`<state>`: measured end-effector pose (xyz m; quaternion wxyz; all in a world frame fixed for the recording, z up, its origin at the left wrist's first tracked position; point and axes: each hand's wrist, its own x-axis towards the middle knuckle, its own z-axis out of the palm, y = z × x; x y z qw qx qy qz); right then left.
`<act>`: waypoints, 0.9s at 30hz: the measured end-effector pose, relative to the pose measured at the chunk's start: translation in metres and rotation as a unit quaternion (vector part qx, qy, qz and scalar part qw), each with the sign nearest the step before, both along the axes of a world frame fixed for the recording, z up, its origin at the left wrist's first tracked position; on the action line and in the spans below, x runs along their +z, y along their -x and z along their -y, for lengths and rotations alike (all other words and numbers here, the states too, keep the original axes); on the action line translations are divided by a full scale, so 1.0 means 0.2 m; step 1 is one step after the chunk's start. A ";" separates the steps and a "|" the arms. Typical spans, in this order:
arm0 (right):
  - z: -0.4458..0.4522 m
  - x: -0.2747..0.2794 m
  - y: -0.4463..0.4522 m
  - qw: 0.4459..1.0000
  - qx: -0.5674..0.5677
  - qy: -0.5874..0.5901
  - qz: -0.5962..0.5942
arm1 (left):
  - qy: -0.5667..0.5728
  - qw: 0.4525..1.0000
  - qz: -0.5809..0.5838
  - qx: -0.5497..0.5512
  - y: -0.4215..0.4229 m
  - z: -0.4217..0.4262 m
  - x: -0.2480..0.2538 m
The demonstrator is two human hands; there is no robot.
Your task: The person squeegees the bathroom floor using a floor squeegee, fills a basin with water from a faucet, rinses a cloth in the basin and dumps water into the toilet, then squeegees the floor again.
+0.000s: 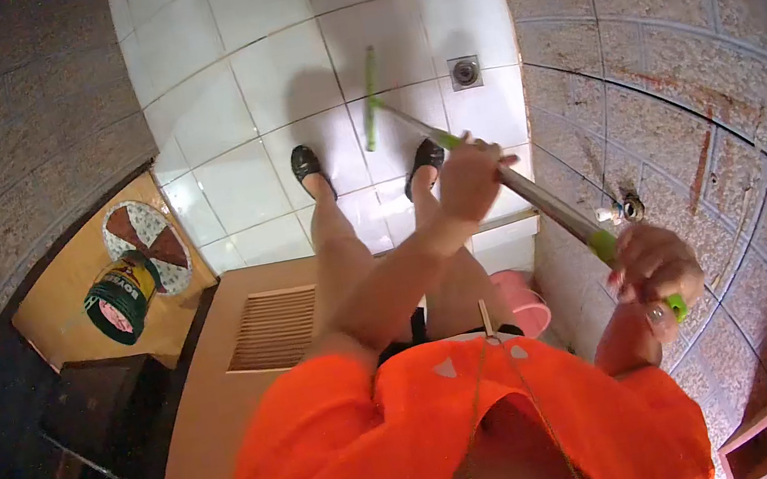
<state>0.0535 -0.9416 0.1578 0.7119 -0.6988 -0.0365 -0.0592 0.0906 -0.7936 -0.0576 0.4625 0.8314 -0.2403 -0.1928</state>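
A floor squeegee [547, 197] with a long silver pole and green parts slants across the view. Its narrow green head, slightly blurred, is over the white tiles in front of my feet. My left hand [475, 181] is closed around the lower part of the pole, just above a green joint. Higher up, near the green end of the handle, my right hand [654, 267] wraps around it. My feet, in dark shoes [307, 163], stand on the tiled floor [277, 85] on either side of the squeegee head.
A square floor drain [465, 72] lies right of the squeegee head. A wall tap [624, 210] sticks out at right. Beside my legs is a pink bucket [520, 303]. At left are a louvred door [272, 329], a round mat [122, 222] and a dark green container [120, 302]. White fixtures border the top.
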 end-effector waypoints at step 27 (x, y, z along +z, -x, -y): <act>-0.42 -0.63 -0.24 0.995 -0.014 -0.062 -0.079 | -0.248 0.968 -0.002 0.045 -0.45 -0.60 -0.55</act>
